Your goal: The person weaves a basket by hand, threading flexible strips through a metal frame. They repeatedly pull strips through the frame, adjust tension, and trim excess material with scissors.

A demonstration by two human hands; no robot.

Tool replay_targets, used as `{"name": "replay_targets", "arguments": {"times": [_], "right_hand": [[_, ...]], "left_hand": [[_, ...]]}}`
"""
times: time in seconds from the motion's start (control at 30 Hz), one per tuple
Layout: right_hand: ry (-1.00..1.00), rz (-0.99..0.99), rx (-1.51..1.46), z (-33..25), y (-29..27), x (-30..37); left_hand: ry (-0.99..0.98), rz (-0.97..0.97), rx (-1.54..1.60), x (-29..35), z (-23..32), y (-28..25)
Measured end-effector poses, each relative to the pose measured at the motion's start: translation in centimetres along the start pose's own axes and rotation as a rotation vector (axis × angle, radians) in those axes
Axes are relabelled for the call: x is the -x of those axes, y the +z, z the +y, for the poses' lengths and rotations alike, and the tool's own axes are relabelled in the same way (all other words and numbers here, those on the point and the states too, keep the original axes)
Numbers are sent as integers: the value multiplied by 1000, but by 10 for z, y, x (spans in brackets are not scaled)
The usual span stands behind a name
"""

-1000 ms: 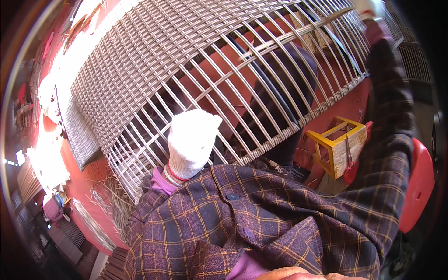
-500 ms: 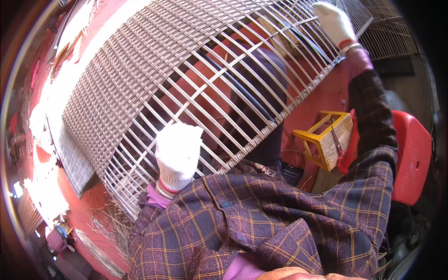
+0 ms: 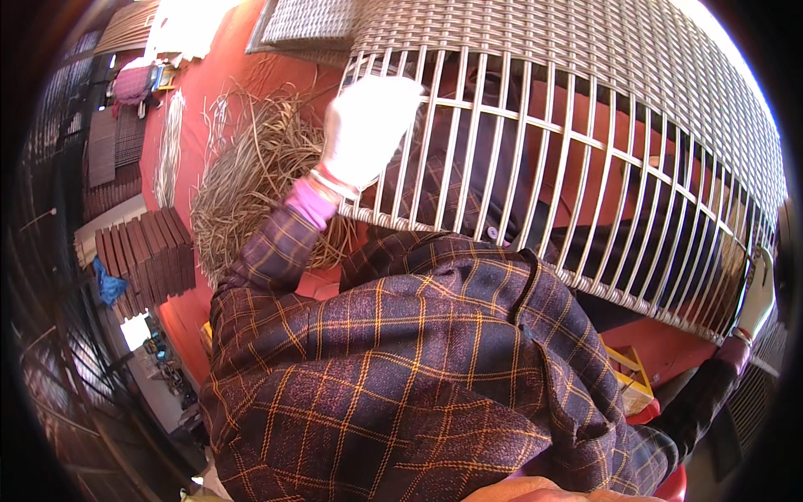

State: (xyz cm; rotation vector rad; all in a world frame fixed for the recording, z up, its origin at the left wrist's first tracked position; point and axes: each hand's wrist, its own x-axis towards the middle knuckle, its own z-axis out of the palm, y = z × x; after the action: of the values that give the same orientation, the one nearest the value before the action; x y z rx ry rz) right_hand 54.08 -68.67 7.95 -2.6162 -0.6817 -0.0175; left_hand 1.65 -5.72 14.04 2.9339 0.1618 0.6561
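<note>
A large woven wicker furniture frame (image 3: 577,138) lies across my lap, with close grey-brown weave on its far part and bare slats on its near part. At its left end my left hand (image 3: 370,130), in a white knitted glove, is closed over the edge beside the slats; glare washes out its fingers. My right hand (image 3: 759,289), also gloved, grips the frame's right end at arm's length, with part of its fingers hidden behind the edge. The near rim is wrapped in strand.
A heap of loose wicker strands (image 3: 259,171) lies on the red floor (image 3: 196,79) at left. Beyond it are stacked brown slatted panels (image 3: 146,255) and a blue cloth (image 3: 109,283). A yellow wooden stool (image 3: 627,372) and a red plastic seat (image 3: 673,484) show at lower right.
The view has turned left, bringing the strand heap into sight. My left hand has shifted from over the slats to the frame's left end; my right hand stays at the right end.
</note>
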Motion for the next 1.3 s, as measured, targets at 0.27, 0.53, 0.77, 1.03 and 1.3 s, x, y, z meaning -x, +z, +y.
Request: {"name": "replay_targets", "arguments": {"times": [0.27, 0.53, 0.77, 1.03, 1.3], "right_hand": [[-63, 150, 111, 47, 40, -27], [171, 290, 263, -35, 18, -28], [-109, -191, -365, -386, 85, 28], [-874, -361, -131, -614, 126, 82], [-886, -387, 66, -637, 143, 83]], "left_hand": [[-677, -11, 499, 68, -145, -22], [-602, -269, 313, 79, -155, 10], [-554, 5, 483, 102, -158, 46], [-262, 322, 186, 91, -138, 51], [-87, 483, 223, 84, -136, 40]]}}
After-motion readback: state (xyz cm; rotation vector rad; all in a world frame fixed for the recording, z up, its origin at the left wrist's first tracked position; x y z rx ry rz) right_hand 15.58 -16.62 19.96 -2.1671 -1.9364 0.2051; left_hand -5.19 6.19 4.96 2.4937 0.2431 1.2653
